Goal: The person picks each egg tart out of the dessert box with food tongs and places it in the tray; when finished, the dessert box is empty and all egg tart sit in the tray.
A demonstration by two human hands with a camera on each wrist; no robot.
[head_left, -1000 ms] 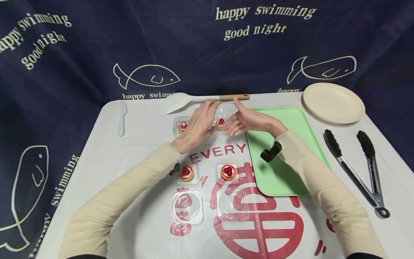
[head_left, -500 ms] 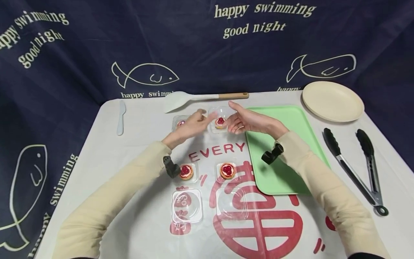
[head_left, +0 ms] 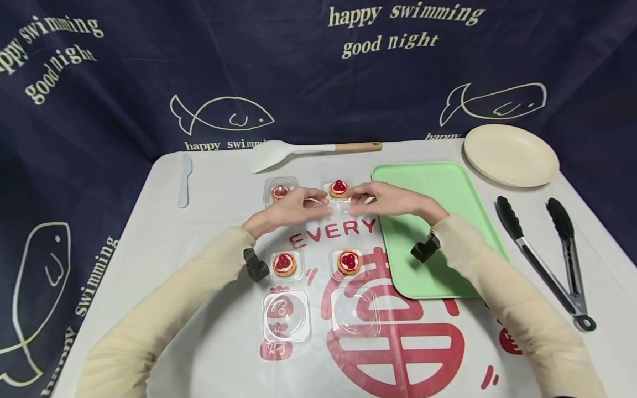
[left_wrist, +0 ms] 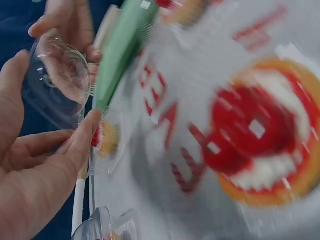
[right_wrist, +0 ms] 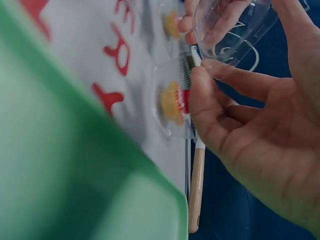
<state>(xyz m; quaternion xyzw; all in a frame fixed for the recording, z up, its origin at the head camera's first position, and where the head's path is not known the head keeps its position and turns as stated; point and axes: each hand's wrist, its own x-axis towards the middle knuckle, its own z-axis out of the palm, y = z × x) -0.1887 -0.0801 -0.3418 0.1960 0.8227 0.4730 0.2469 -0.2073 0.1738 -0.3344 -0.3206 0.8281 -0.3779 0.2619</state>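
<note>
Lid point(left_wrist: 57, 82) pulled nearer person vs moment ago; now aloft just this side of rear R tart point(head_left: 339, 188), which I judge uncovered; L hand point(head_left: 296, 207) + R hand point(head_left: 390, 199) pinch opp. edges.

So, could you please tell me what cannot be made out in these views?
- Head view: near-right corner of the far-left clear box, hidden by the left hand.
- Left wrist view: fine detail of the nearest tart, blurred.
- Right wrist view: parts of the clear lid (top edge) and green tray (left edge), cut off.
</note>
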